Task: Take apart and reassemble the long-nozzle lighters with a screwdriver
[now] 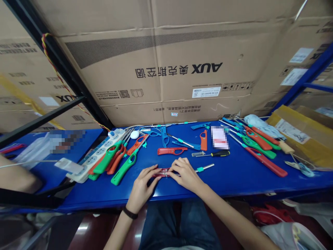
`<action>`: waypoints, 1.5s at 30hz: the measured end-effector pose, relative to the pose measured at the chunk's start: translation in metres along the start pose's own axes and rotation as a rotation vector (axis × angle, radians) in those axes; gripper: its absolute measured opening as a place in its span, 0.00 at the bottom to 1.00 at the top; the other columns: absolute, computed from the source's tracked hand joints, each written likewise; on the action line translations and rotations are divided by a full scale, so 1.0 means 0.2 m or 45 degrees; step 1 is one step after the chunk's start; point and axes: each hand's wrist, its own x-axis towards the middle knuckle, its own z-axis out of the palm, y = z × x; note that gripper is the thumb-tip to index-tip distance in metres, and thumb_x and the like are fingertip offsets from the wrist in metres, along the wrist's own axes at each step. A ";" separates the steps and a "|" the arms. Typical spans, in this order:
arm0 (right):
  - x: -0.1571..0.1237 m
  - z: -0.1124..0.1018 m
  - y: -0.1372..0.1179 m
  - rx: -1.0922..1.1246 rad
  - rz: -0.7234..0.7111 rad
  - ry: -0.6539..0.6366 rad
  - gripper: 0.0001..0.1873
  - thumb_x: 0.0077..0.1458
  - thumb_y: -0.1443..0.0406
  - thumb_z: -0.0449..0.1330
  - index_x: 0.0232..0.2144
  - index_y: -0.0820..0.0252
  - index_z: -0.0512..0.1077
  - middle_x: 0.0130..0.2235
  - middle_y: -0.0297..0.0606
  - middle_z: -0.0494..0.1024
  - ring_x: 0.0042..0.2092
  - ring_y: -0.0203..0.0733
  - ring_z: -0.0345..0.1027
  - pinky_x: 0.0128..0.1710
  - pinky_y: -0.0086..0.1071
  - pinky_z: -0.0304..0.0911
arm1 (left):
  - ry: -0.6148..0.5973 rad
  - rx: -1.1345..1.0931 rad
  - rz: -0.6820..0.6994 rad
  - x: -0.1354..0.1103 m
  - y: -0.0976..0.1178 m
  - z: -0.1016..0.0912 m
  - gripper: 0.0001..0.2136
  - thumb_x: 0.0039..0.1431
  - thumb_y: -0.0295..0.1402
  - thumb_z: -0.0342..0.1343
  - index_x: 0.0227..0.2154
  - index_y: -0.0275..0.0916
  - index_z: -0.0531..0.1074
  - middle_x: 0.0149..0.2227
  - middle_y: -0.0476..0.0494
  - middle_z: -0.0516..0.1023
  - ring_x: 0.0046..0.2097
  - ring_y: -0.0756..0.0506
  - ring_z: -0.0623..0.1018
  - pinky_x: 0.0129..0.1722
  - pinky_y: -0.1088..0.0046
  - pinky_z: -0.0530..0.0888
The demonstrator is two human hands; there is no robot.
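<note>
Near the front edge of the blue table lies an opened red lighter casing (163,172) with a clear part in it. My left hand (145,180) grips its left end between thumb and fingers. My right hand (185,173) has its fingertips closed on the casing's right part, hiding some of it. A metal lighter tube (208,167) with a teal clip sticks out to the right from under my right hand. Just behind lies a red casing half (171,151). A screwdriver (220,153) with a black and yellow handle lies to the right.
Green and orange lighters (123,168) lie left beside a white power strip (100,151). More lighters (265,159) lie at the right. Blue casing parts (163,137) and an orange casing half (203,140) lie behind. A large cardboard box (166,52) stands along the back.
</note>
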 end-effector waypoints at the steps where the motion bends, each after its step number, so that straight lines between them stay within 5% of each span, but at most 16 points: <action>1: 0.00 0.01 0.00 -0.007 -0.001 0.013 0.06 0.58 0.64 0.59 0.31 0.59 0.74 0.33 0.35 0.75 0.38 0.39 0.64 0.41 0.35 0.54 | 0.001 0.003 0.003 0.00 0.00 0.00 0.12 0.61 0.35 0.53 0.46 0.46 0.73 0.49 0.44 0.76 0.50 0.42 0.75 0.50 0.62 0.74; 16: -0.01 -0.01 0.02 0.095 -0.030 0.030 0.06 0.58 0.63 0.60 0.31 0.57 0.74 0.33 0.32 0.78 0.37 0.37 0.66 0.43 0.35 0.52 | 0.001 -0.023 -0.077 -0.01 -0.01 0.00 0.17 0.60 0.39 0.55 0.52 0.44 0.68 0.48 0.43 0.77 0.49 0.42 0.76 0.49 0.62 0.74; 39: -0.02 0.01 0.01 -0.040 -0.031 0.076 0.04 0.57 0.64 0.61 0.34 0.56 0.75 0.34 0.35 0.76 0.39 0.39 0.66 0.42 0.35 0.56 | 0.009 0.112 0.084 0.00 -0.01 0.02 0.13 0.64 0.33 0.50 0.47 0.45 0.74 0.50 0.41 0.75 0.49 0.42 0.75 0.48 0.59 0.75; 45: -0.07 -0.03 0.00 -0.108 -0.122 0.086 0.15 0.56 0.72 0.56 0.43 0.53 0.74 0.44 0.39 0.75 0.44 0.43 0.66 0.48 0.41 0.56 | -0.112 0.222 0.112 -0.02 0.01 0.00 0.17 0.65 0.33 0.47 0.55 0.48 0.66 0.57 0.42 0.70 0.56 0.42 0.71 0.52 0.59 0.73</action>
